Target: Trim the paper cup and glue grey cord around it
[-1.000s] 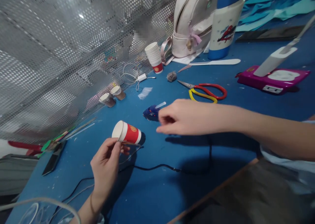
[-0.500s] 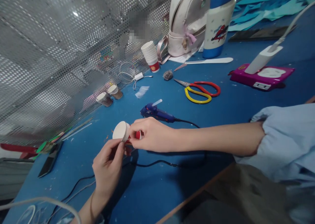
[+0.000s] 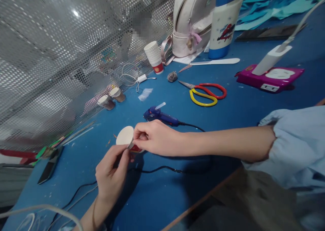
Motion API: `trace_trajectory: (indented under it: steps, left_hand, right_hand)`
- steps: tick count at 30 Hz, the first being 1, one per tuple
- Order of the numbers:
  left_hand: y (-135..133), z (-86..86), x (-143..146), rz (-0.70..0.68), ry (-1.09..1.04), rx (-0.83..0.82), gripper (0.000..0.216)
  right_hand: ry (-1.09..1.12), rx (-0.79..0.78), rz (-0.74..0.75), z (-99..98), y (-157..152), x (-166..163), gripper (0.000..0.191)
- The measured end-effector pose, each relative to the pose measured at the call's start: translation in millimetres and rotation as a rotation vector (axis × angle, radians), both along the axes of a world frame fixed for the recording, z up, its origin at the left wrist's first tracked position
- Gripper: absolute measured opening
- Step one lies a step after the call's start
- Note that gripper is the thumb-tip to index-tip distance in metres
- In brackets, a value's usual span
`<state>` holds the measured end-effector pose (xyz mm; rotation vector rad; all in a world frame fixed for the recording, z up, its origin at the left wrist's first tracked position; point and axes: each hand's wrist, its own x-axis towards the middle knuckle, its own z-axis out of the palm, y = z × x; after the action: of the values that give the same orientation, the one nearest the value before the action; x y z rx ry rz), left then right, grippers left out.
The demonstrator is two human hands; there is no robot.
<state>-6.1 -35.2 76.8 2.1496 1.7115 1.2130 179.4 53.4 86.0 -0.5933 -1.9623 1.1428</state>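
Between my two hands is a small paper cup (image 3: 125, 135), its round white end facing me and some red showing on its side. My left hand (image 3: 111, 165) pinches the near edge of the cup between thumb and fingers. Against the right side of the cup's rim, my right hand (image 3: 152, 137) is closed in a pinch; whatever thin thing its fingertips may grip is hidden. A blue glue gun (image 3: 161, 117) with a clear glue stick in it lies just beyond my right hand.
Red-and-yellow scissors (image 3: 207, 94), a grey yarn ball (image 3: 172, 76) and stacked paper cups (image 3: 153, 56) stand farther back. Two wrapped cups (image 3: 111, 98) sit by the perforated metal screen (image 3: 58, 55). A pink power strip (image 3: 271, 78) is at right; a black cable (image 3: 162, 169) crosses nearby.
My right hand's fingertips have shifted slightly up along the cup's rim, and the cup has turned a little. The left hand keeps its pinch. The view has shifted slightly.
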Motion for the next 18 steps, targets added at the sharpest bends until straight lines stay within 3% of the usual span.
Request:
trace_trajectory:
  steps: [18]
  left_hand:
    - [2.3, 1.6, 1.8, 0.071, -0.173, -0.055, 0.009]
  right_hand:
    - [-0.018, 0.030, -0.028, 0.9, 3.6, 1.5, 0.015]
